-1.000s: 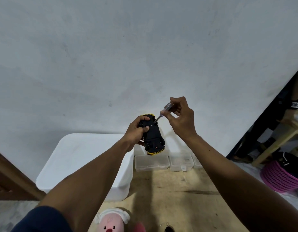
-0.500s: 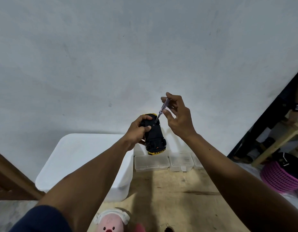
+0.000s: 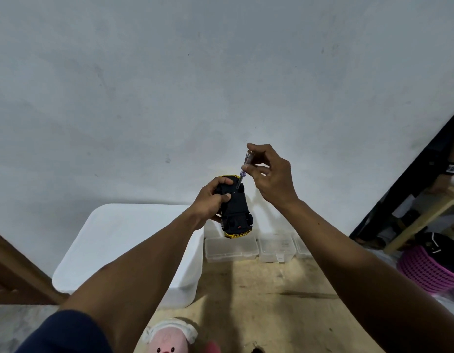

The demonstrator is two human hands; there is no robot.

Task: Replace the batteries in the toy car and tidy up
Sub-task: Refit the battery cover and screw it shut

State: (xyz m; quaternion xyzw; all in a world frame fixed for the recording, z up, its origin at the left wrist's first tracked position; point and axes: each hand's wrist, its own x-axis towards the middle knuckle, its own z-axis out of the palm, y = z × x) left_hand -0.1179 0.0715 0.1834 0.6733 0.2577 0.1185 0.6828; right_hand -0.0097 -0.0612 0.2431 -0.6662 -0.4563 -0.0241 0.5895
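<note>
A black toy car [image 3: 238,212] with gold trim is held upside down in the air, its dark underside facing me. My left hand [image 3: 212,200] grips its far end from the left. My right hand [image 3: 270,174] pinches a small screwdriver [image 3: 243,171] with a clear handle, standing nearly upright. The tip touches the car's underside near my left thumb. No batteries can be seen.
Below the car, clear plastic boxes [image 3: 232,248] line the wall on a wooden table [image 3: 259,301]. A large white bin [image 3: 124,238] stands at the left. A pink plush toy [image 3: 167,340] lies at the near edge, and a pink basket [image 3: 429,271] sits at the right.
My right hand has risen and swung the screwdriver from slanted to nearly upright, its fingers shifting on the handle. The car and my left hand have hardly moved.
</note>
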